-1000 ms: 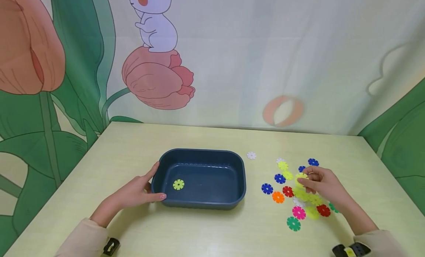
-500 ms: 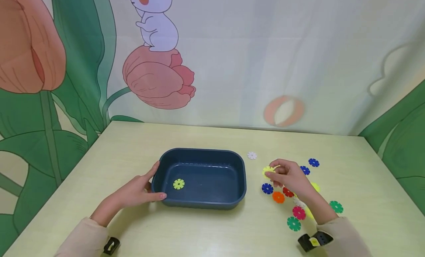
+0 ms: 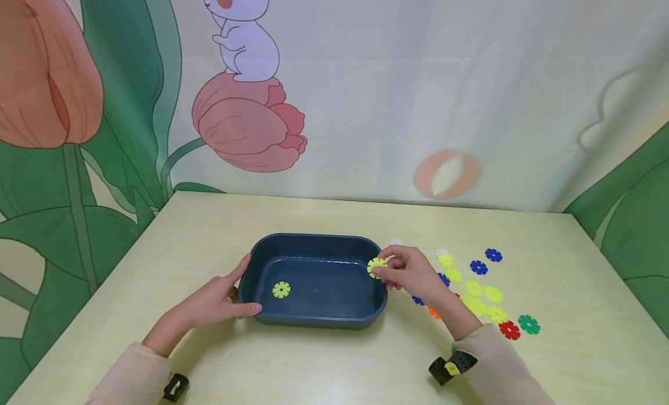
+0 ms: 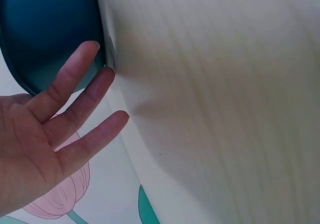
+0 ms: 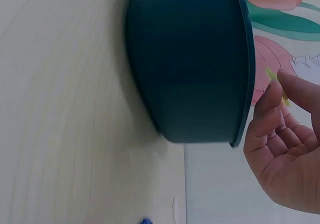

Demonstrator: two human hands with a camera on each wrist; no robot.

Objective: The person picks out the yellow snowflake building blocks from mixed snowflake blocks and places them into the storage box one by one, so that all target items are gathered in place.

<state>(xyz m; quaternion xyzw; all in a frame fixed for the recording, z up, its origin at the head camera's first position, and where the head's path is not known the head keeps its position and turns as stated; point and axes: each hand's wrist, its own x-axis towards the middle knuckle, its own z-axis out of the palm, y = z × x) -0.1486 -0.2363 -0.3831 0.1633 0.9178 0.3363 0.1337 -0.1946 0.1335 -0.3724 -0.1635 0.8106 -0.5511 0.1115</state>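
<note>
My left hand (image 3: 209, 301) rests at the left end of a dark blue plastic basin (image 3: 319, 322), thumb at the front rim and index finger along the side. In the left wrist view its other fingers (image 4: 85, 139) are straight and spread beside the basin wall. My right hand (image 3: 415, 274) pinches a yellow notched snowflake disc (image 3: 374, 268) between thumb and index finger, over the basin's right rim. The right wrist view shows that disc edge-on, its remaining fingers loosely curled. One yellow-green snowflake disc (image 3: 281, 290) lies flat inside the basin, left of centre.
Right of the basin, several loose snowflake discs lie on the pale wooden table (image 3: 313, 370): yellow discs (image 3: 474, 304), blue discs (image 3: 493, 255), a red disc (image 3: 509, 330) and a green disc (image 3: 529, 324). My right forearm hides some. A printed curtain (image 3: 355, 103) hangs behind the table.
My right hand has carried the yellow disc left, from the scattered discs to the basin's right rim. The left hand and basin have stayed in place.
</note>
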